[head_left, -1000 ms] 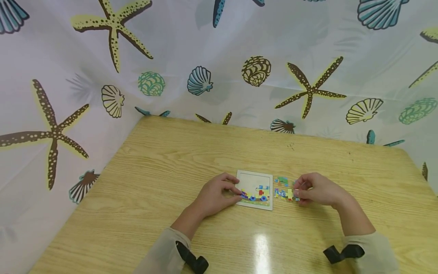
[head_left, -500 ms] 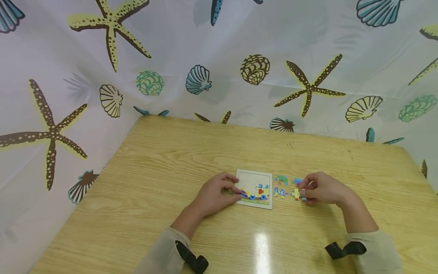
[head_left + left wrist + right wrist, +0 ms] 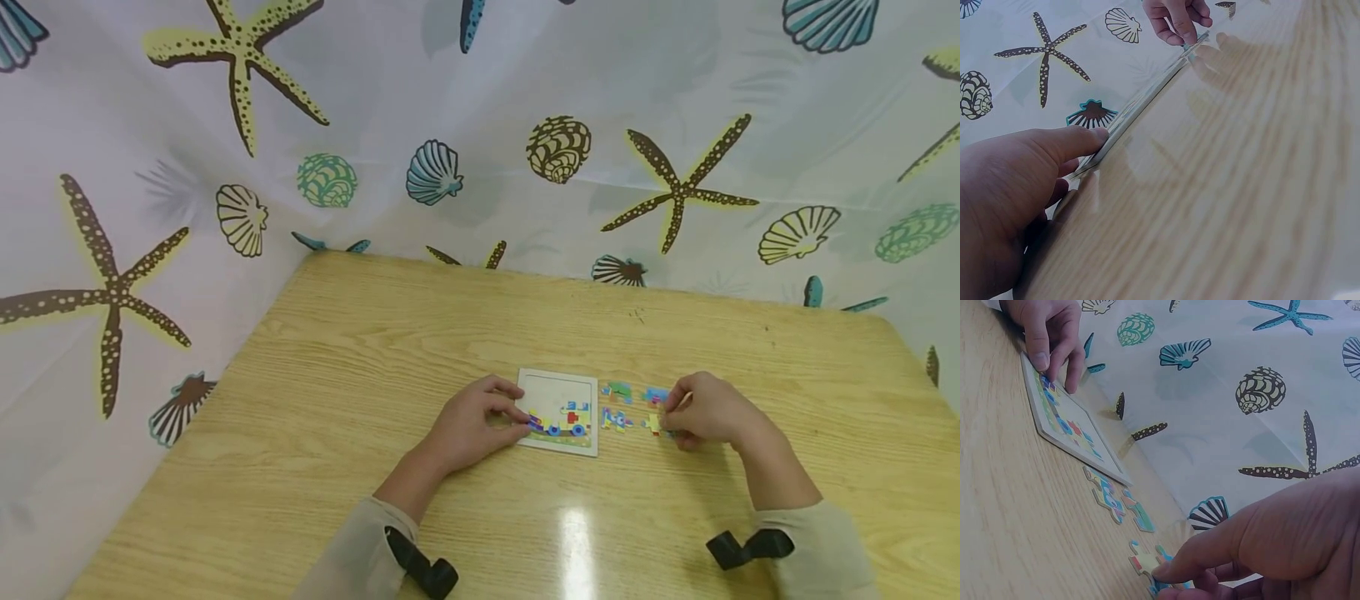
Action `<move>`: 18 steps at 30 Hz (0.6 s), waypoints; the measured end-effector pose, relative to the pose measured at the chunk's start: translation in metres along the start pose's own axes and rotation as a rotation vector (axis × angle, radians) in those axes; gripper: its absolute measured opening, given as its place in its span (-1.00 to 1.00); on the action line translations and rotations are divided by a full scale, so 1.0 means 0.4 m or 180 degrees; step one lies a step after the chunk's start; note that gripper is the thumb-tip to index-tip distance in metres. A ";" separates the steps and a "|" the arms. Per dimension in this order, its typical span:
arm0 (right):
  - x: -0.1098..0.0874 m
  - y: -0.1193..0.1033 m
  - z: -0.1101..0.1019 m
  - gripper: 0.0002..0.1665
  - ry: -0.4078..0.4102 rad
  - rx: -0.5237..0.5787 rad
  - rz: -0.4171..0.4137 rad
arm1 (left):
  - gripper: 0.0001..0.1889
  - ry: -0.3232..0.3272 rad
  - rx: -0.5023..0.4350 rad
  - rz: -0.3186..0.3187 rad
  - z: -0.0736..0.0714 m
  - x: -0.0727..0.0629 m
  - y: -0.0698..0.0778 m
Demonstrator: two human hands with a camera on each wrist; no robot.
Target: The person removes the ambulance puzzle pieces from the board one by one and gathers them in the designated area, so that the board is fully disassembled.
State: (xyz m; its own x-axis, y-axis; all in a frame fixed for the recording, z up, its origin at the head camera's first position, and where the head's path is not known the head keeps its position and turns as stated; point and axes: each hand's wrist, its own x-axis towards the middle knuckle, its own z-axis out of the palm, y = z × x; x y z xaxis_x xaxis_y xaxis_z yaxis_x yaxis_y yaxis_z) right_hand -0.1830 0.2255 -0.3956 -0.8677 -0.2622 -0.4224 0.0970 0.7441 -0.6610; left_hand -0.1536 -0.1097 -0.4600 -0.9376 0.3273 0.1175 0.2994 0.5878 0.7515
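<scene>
My left hand holds the left edge of a square puzzle board, its thumb on the rim in the left wrist view. The lower part of the board bears a colourful vehicle picture; its upper part is bare. Just right of the board, my right hand bends over a yellow jigsaw piece, thumb on its edge and fingers curled behind, partly hidden. A blue and purple piece lies beside those fingertips. Between board and hand lie a green piece and a multicoloured piece.
All of this lies on a wood-grain table. A white curtain printed with starfish and shells stands along the back and left sides. Black straps with small mounts sit on both sleeves.
My right hand has shifted right with the yellow piece, which now lies apart from the multicoloured one. The blue and purple piece shows more. My left hand stays on the board.
</scene>
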 end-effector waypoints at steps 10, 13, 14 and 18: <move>0.005 -0.014 0.003 -0.78 -0.0056 0.0056 -0.0131 | -0.94 0.0053 -0.0077 0.0058 -0.006 -0.004 0.008; 0.011 -0.024 0.006 -0.76 -0.0063 0.0074 -0.0222 | -0.94 0.0057 -0.0074 0.0049 -0.006 -0.006 0.008; 0.014 -0.027 0.008 -0.75 -0.0071 0.0093 -0.0254 | -0.94 0.0053 -0.0067 0.0045 -0.006 -0.006 0.007; 0.025 -0.039 0.020 -0.72 -0.0112 0.0183 -0.0389 | -0.93 0.0023 -0.0049 0.0017 -0.005 -0.006 0.003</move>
State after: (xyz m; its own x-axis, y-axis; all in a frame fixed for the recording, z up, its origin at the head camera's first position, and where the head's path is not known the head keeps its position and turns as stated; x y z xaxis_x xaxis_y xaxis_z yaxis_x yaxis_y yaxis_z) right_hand -0.1894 0.2063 -0.3945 -0.8572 -0.3708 -0.3574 0.0204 0.6690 -0.7430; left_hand -0.1513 -0.1112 -0.4580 -0.9373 0.3249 0.1263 0.3017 0.5745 0.7609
